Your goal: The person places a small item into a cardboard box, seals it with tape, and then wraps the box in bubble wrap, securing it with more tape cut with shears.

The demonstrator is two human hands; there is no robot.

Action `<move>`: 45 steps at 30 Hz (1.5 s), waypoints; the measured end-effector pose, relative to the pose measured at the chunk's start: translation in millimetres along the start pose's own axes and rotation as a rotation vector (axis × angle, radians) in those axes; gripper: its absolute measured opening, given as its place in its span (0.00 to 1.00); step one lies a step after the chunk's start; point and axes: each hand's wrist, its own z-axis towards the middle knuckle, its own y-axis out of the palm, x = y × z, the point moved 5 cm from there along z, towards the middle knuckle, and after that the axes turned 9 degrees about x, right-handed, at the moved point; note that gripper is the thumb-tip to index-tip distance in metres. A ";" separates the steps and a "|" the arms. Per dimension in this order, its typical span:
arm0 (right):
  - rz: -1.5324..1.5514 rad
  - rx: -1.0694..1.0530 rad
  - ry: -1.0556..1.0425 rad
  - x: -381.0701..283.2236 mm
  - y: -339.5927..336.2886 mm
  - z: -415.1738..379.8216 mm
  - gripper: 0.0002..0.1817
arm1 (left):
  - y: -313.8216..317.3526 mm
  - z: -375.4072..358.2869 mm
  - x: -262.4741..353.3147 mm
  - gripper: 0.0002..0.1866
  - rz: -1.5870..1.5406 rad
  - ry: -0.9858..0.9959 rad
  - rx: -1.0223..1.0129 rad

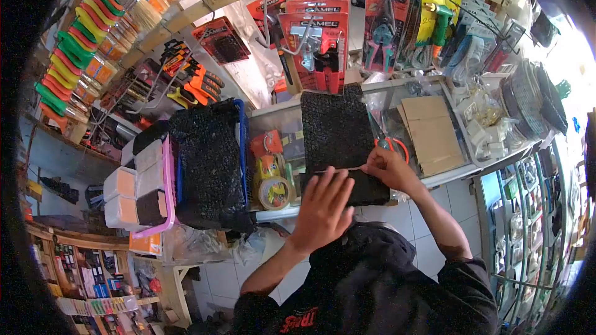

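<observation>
A parcel in black bubble wrap (338,125) lies on the glass counter in front of me, its near end hanging close to the counter's edge. My left hand (324,211) rests on its near left part, palm down with the fingers stretched out. Across the wrap runs a thin pale strip (349,169). At the right end of that strip my right hand (391,170) pinches with thumb and fingertips. Scissors (400,147) with red-orange handles lie just beyond the right hand, partly covered by it.
Left of the parcel are a roll of tape (275,193), a blue basket (242,155) holding more black bubble wrap, and a pink basket (171,180) with wrapped packs. Flat cardboard (433,136) lies at the right. Carded tools (316,49) hang over the counter's far side.
</observation>
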 end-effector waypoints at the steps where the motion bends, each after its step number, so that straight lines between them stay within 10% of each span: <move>1: 0.013 0.007 -0.026 2.7 0.4 2.2 0.11 | 23.2 -11.7 -6.3 0.35 0.037 0.046 -0.120; 13: -0.526 0.336 -0.359 -47.4 -19.5 6.3 0.14 | 46.2 0.7 -59.5 0.44 0.018 0.089 -0.235; 21: -1.002 0.095 -0.747 -71.9 58.4 -42.9 0.54 | 54.5 27.6 -94.0 0.53 -0.150 0.002 -0.395; 30: -0.755 -0.397 -0.433 -66.4 44.6 32.1 0.73 | 67.9 71.2 -117.9 0.52 -0.379 -0.265 -0.908; 45: -0.637 -0.762 -0.181 -67.6 53.4 72.7 0.75 | 95.1 50.6 -196.0 0.32 -0.717 -0.292 -0.741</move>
